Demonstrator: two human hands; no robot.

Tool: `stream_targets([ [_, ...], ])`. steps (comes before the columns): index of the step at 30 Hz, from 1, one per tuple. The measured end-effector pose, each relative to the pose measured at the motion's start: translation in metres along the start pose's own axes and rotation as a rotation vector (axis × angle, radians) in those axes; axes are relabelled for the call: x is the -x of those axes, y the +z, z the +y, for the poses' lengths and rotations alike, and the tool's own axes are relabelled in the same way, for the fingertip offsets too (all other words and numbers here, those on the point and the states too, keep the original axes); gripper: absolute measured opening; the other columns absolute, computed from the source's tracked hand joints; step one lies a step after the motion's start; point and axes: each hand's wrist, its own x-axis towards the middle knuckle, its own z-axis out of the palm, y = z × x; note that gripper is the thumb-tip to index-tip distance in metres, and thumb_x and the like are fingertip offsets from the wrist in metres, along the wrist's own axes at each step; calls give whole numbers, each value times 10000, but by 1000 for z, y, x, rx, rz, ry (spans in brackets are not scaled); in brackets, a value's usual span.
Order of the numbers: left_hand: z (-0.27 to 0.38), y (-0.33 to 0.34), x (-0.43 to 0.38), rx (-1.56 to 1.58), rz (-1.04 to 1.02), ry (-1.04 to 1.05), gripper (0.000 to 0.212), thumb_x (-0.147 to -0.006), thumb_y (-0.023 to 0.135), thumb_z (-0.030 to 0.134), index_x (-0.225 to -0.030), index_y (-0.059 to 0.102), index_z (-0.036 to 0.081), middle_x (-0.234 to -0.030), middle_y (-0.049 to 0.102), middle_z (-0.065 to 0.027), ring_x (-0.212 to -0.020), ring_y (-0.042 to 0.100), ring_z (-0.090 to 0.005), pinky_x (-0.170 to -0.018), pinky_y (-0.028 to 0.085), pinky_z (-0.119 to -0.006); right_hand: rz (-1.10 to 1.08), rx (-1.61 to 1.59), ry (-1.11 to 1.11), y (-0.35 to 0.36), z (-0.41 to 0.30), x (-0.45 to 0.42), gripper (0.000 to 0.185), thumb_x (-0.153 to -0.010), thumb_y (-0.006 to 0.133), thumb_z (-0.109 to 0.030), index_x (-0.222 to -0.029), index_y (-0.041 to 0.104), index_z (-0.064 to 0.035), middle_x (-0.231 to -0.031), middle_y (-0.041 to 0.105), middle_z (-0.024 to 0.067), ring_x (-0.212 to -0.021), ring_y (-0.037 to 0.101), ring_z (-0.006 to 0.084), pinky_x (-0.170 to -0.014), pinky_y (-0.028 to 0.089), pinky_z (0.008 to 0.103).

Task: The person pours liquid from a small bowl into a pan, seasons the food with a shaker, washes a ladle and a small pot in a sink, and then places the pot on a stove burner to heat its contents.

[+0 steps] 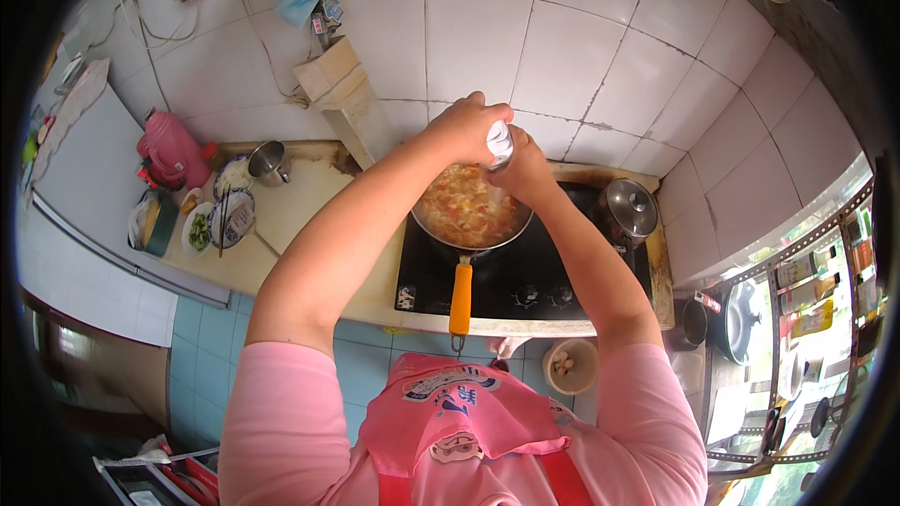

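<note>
Both hands hold one small white container [500, 143] above the back part of a frying pan [472, 247]. My left hand [467, 128] grips it from the left and over its top, and my right hand [524, 167] grips it from the right. What, if anything, comes out of the container cannot be made out. The pan holds a soupy mix of egg and red pieces [467, 207], looking like tomato and egg. Its orange handle [460, 299] points towards me over the front edge of the black gas hob [436, 281].
A lidded pot [630, 207] stands on the hob's right side. On the left counter are a metal cup [268, 163], a bowl with chopsticks [233, 218], a dish of chopped greens [199, 231] and a pink thermos [176, 147]. A bin [571, 366] stands on the floor.
</note>
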Motion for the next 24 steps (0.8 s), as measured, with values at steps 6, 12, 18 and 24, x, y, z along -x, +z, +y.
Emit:
stream_targets([
  [6,2,-1,0,-58,-49,-12,634,-560,805,166,-1146,564,191,-1014,526,-133,-978,565,-324,-804,488,-398,8,-38,-47,11,4,4,833,-567,829,-147,-1274,412,-5,-1144,559,221,-1059,564,369,-897,475,405],
  [12,-11,-16,8,-57,-57,-46,639,-565,802,153,-1154,557,166,-1018,526,-135,-975,564,-324,-807,485,-387,4,-12,-69,25,-6,-9,856,-548,831,-139,-1275,403,5,-1134,569,203,-1059,565,352,-897,470,402],
  [18,-31,-17,20,-28,32,-61,647,-567,799,138,-1163,549,166,-1027,523,-135,-992,555,-328,-836,479,-386,14,-46,-121,37,-16,-21,853,-575,819,-143,-1298,385,-12,-1197,537,213,-1104,529,372,-924,465,413],
  [24,-40,-21,22,-81,163,-38,646,-567,798,133,-1162,549,171,-1023,521,-140,-1008,546,-331,-836,476,-392,60,19,-241,41,-22,-40,863,-572,817,-140,-1308,379,-31,-1212,526,206,-1158,483,370,-944,454,424],
])
